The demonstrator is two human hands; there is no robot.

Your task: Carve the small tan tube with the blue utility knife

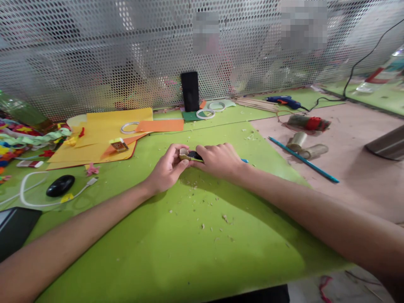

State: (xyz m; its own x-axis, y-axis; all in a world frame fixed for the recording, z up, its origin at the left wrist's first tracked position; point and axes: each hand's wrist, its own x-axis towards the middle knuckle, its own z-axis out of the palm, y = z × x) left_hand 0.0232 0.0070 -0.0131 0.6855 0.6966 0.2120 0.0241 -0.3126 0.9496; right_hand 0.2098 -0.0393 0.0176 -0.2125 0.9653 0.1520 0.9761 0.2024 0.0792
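Note:
Near the middle of the green table, my left hand [167, 170] is closed round a short pale tube piece [183, 153], its hollow end showing between thumb and fingers. My right hand [219, 159] is wrapped round a utility knife [195, 156]. The knife's dark front part lies against the tube piece, and a blue end pokes out behind the hand. My fingers hide most of the knife, and I cannot make out its blade. Both hands nearly touch. Small pale shavings [224, 218] are scattered over the table below them.
On the right lie a blue pencil [304, 160], two tube pieces [315, 150], a red-wrapped roll [311, 123] and a corded glue gun [285, 102]. A phone [190, 91] leans on the perforated metal screen [151, 54]. Left are yellow paper [101, 130], a mouse [60, 185] and a white cable [22, 189].

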